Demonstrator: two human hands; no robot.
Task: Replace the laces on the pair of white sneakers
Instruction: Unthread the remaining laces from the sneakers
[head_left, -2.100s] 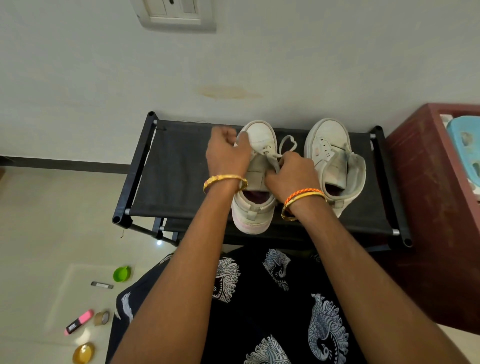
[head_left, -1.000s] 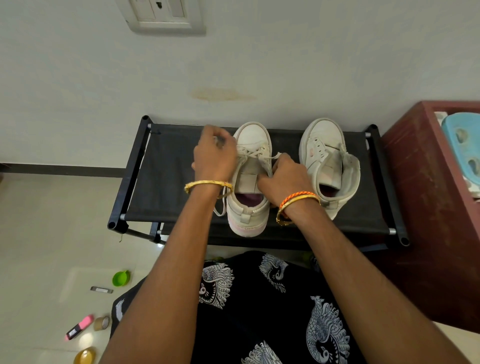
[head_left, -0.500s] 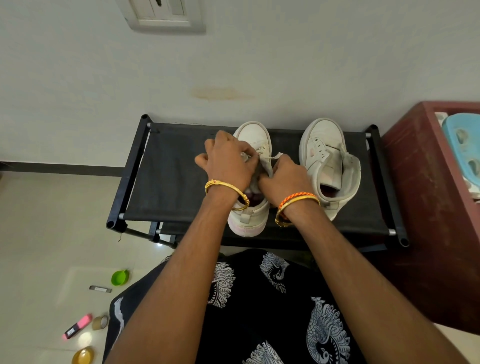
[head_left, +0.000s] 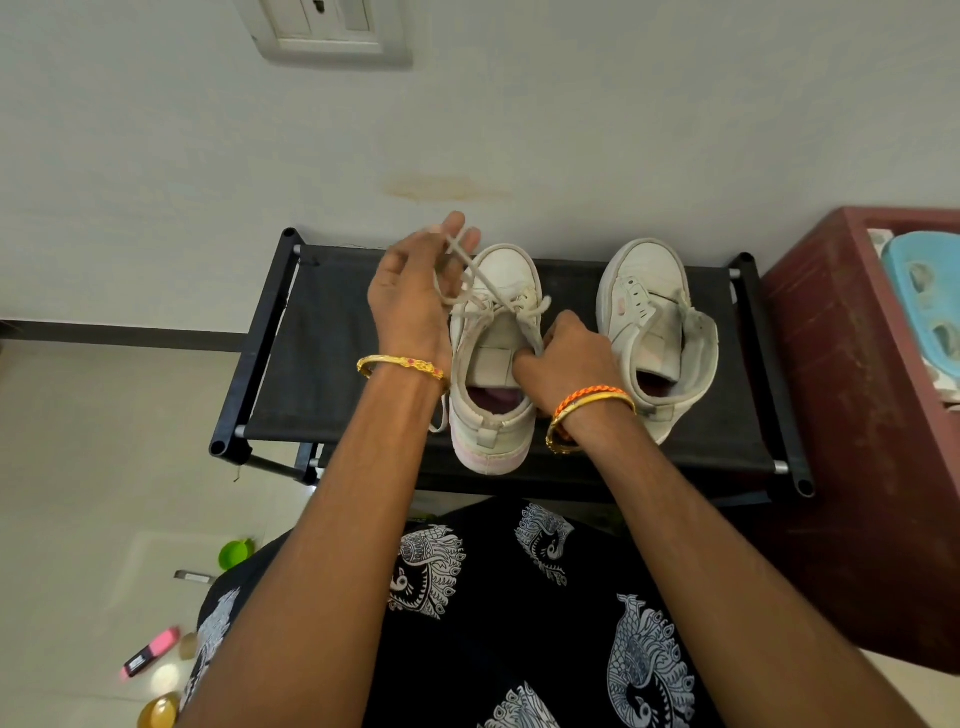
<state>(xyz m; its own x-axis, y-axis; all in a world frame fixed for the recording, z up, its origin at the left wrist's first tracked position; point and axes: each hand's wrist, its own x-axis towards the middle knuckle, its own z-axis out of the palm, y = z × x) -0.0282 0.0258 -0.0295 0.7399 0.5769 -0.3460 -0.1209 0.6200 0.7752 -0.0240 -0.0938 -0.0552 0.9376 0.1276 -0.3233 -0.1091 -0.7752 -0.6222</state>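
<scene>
While both sneakers sit toes-away on the black rack (head_left: 291, 374), the hands work on the one nearer the left hand. The left hand (head_left: 410, 296) is raised above and just left of the left sneaker (head_left: 493, 364), its fingertips pinching a pale lace (head_left: 470, 270) that runs taut from the hand down to the eyelets near the toe. More of the lace loops loosely below the fingers, and another stretch hangs past the wrist beside the sneaker's heel. The right hand (head_left: 566, 358) rests on the right edge of that sneaker, fingers curled in at the tongue; it seems to grip the shoe's side and perhaps a strand of lace, though the fingertips are hidden. The two hands are apart, with the laced front of the shoe between them.

Just beyond the right hand stands the right sneaker (head_left: 654, 332), untouched, its tongue pulled up and its eyelets bare of lace. A gold bangle (head_left: 400, 366) circles the left wrist; an orange band and a gold bangle (head_left: 592, 402) circle the right. Farther right of the right hand is a dark red cabinet (head_left: 852, 415). Below the left forearm, on the pale floor, lie a green cap (head_left: 234, 553) and a pink marker (head_left: 150, 652).
</scene>
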